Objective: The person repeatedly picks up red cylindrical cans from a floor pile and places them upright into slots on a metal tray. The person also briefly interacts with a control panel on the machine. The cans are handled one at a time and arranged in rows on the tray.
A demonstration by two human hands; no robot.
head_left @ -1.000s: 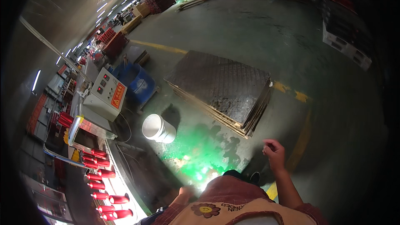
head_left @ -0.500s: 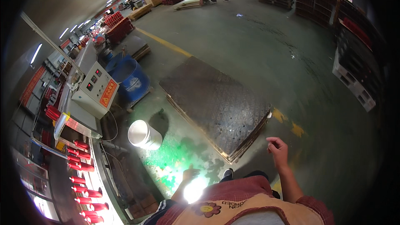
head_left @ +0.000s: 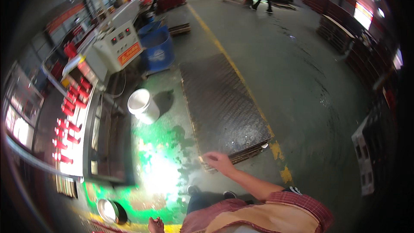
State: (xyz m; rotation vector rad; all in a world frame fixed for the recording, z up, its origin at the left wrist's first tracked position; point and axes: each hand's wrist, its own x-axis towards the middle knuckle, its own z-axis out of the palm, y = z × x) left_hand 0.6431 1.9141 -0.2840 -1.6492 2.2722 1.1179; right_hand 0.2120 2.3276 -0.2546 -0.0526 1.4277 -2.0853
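The flat rectangular stack of dark brown boards [head_left: 222,103] lies on the green-grey painted floor [head_left: 297,90], ahead of the person; its top face is ridged, scuffed and marked with pale specks toward the near end, and its layered edges are lighter and uneven. The bare right hand [head_left: 218,162] is at the near left corner of the stack, grip released, fingers loosely bent; contact with the boards cannot be determined. The bare left hand [head_left: 156,225] is at the lower edge of the view, fingers curled; whether it grasps anything cannot be determined. A worn yellow floor line [head_left: 241,75] runs along the stack's right side. A white cylindrical plastic bucket [head_left: 148,111] stands to its left; a blue round drum [head_left: 158,51] stands farther back.
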